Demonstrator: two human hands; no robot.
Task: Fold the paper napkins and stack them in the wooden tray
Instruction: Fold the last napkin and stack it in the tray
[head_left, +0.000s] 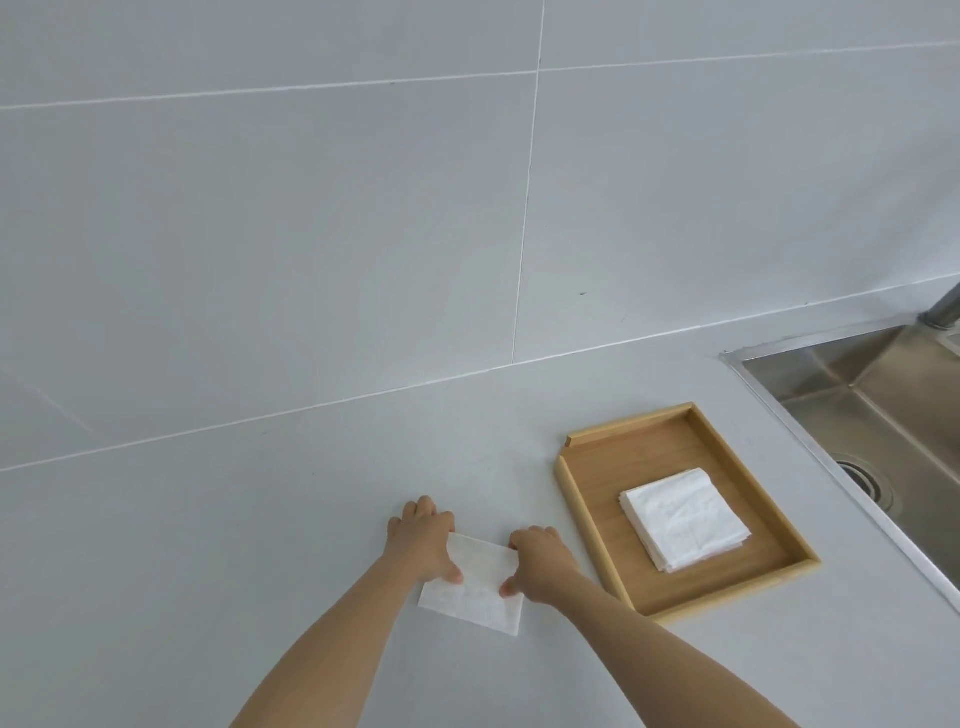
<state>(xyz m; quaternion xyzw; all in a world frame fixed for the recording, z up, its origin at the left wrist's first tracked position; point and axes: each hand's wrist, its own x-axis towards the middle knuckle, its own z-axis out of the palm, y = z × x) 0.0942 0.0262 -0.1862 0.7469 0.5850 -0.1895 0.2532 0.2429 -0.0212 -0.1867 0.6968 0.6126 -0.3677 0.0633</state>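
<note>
A white paper napkin (478, 584) lies flat on the grey counter, folded into a rectangle. My left hand (423, 538) grips its far left corner, thumb on top of the paper. My right hand (540, 564) pinches its right edge, thumb pressed on the sheet. To the right stands the wooden tray (587, 530), with a stack of folded white napkins (685, 519) lying in its middle.
A steel sink (878, 395) with a drain is set into the counter just right of the tray. A grey tiled wall rises behind the counter (260, 519). A grey pipe shows at the far right edge.
</note>
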